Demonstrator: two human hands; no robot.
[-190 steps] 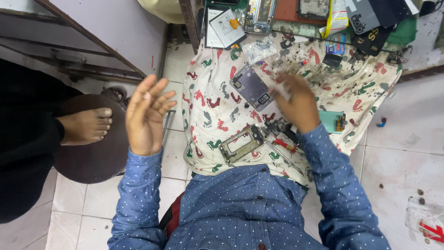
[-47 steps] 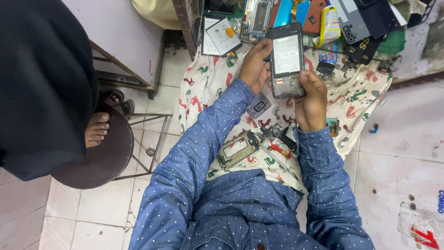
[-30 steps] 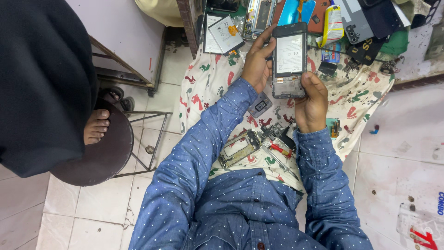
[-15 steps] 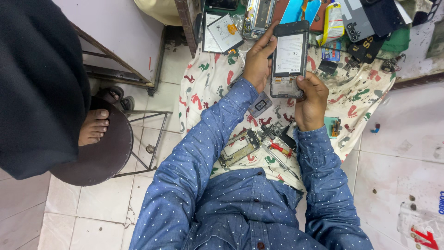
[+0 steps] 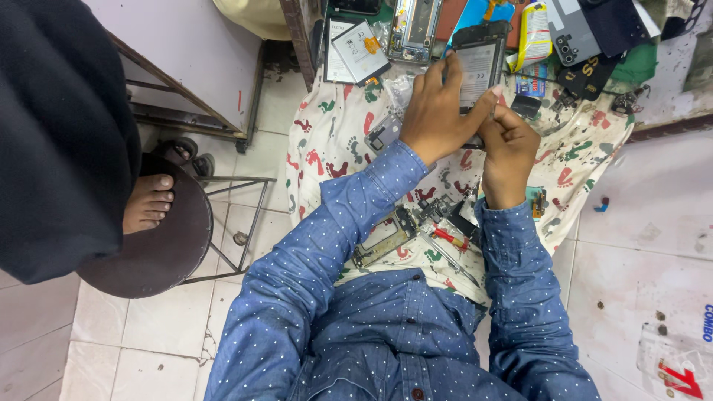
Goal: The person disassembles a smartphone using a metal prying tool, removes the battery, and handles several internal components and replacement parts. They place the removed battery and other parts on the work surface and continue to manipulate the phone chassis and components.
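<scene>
Held thing: a dark, opened phone point(image 5: 479, 70) with a pale inner face is gripped in both hands, raised above the far part of the patterned cloth point(image 5: 334, 141) that is spread over the lap.
Left hand: the left hand point(image 5: 438, 111) is laid across the near-left part of the phone, its fingers point(image 5: 434, 78) curled shut over the left edge and its thumb stretched toward the right edge.
Right hand: the right hand point(image 5: 509, 152) is closed around the phone's lower right corner; whether a small tool is pinched there cannot be told.
Weight: the phone is judged light, easily borne by two hands.
Stiffness: the body is judged stiff but thin, so twisting is to be avoided.
Fragility: the exposed face and any glass are judged fragile; flat pressure on the middle is best spared.
Slipperiness: the smooth edges are judged somewhat slippery.
Where to take hold: the long side edges and the corners are judged the safest places, as they are held now.
On the cloth, nearer than the phone: a metal frame point(image 5: 382, 241) and a red-handled tool point(image 5: 449, 238) are lying beside each other.
Beyond the phone: more phone parts point(image 5: 587, 37) and a flat battery pack point(image 5: 356, 48) are spread about.
Left of the cloth: a round stool point(image 5: 160, 256) is pressed by another person's bare foot point(image 5: 148, 204).
</scene>
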